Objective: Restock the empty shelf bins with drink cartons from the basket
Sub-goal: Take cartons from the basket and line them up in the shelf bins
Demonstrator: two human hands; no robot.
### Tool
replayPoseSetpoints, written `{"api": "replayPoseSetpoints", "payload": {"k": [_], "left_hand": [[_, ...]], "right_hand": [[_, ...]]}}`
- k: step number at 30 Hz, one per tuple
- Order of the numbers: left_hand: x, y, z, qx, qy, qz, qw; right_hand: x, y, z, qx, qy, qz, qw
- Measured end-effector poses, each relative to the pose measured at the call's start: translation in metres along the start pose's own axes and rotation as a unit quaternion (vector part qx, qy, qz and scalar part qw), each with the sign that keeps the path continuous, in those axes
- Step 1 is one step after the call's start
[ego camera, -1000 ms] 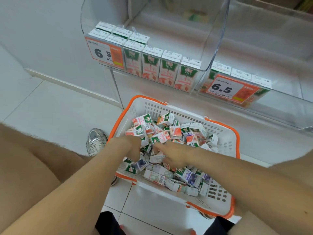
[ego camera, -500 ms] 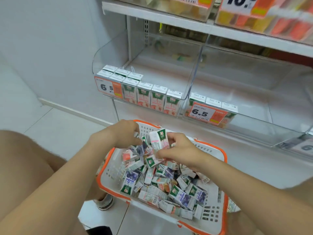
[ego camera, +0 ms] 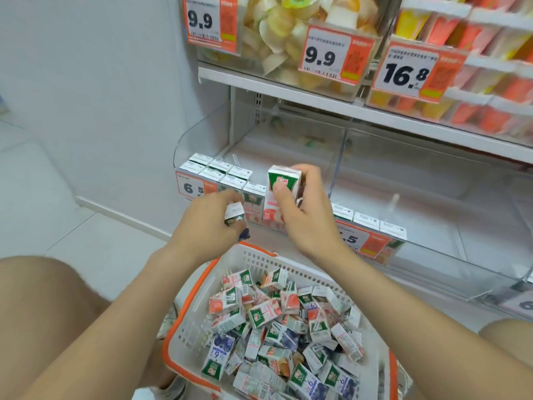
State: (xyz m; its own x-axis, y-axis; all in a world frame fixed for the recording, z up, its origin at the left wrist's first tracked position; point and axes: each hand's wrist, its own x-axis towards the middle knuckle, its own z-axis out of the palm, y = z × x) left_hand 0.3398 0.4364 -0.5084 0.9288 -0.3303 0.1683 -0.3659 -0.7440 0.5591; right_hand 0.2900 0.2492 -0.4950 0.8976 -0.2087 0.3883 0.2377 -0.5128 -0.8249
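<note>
My right hand [ego camera: 305, 215] grips an upright green-and-pink drink carton [ego camera: 281, 187] in front of the left clear shelf bin [ego camera: 199, 140], level with its front row of cartons [ego camera: 227, 176]. My left hand [ego camera: 207, 223] holds a small carton [ego camera: 235, 213] just left of it, below that row. The white basket with an orange rim [ego camera: 193, 290] sits below my arms, piled with several green, pink and blue cartons [ego camera: 277, 333]. The right bin [ego camera: 432, 255] holds a short front row of cartons [ego camera: 369, 220].
A shelf above carries bins of fruit cups [ego camera: 288, 33] and orange packs [ego camera: 476, 90] behind price tags 9.9 and 16.8. A white wall [ego camera: 101, 96] stands at left. My bare knees flank the basket on the tiled floor [ego camera: 86, 241].
Both hands rose out of the basket toward the left bin, each carrying a carton. The view tilted up, bringing the upper shelf into sight.
</note>
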Motion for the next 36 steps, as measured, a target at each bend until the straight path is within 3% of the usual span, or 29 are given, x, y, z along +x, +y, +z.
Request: {"api": "replayPoseSetpoints", "payload": {"k": [3,6,13,19,22,24,29,31,33,35,36], "left_hand": [[0.007,-0.007,0.004,0.001,0.023,0.004,1.0],[0.009,-0.01,0.007,0.007,0.041,0.029,0.999],[0.016,-0.023,0.01,0.023,-0.027,0.055,0.998],[0.019,-0.023,0.013,-0.003,-0.008,0.051,0.999],[0.019,-0.021,0.011,-0.014,-0.004,0.044,0.999],[0.016,-0.015,0.008,-0.029,0.011,0.041,0.999],[0.011,0.009,0.0,-0.157,0.047,-0.02,0.986],[0.009,0.021,0.002,-0.218,0.062,-0.07,0.971],[0.007,0.036,0.008,-0.285,0.064,-0.12,0.949],[0.006,0.05,0.014,-0.35,0.039,-0.164,0.922],[0.005,0.056,0.016,-0.381,0.02,-0.181,0.906]], "right_hand": [[0.036,0.001,0.004,-0.049,0.067,-0.097,0.992],[0.065,0.016,0.01,-0.095,0.062,-0.093,0.989],[0.093,0.041,0.034,-0.214,-0.126,0.011,0.969],[0.107,0.049,0.033,-0.257,-0.265,0.064,0.927],[0.103,0.046,0.031,-0.287,-0.29,0.048,0.912],[0.099,0.042,0.028,-0.319,-0.264,0.018,0.91],[0.076,0.012,-0.003,-0.29,-0.159,-0.106,0.938],[0.057,-0.008,-0.024,-0.237,-0.178,-0.093,0.95],[0.031,-0.022,-0.044,-0.209,-0.25,-0.052,0.944],[0.008,-0.028,-0.057,-0.236,-0.295,-0.055,0.924],[0.001,-0.026,-0.062,-0.266,-0.281,-0.071,0.919]]}}
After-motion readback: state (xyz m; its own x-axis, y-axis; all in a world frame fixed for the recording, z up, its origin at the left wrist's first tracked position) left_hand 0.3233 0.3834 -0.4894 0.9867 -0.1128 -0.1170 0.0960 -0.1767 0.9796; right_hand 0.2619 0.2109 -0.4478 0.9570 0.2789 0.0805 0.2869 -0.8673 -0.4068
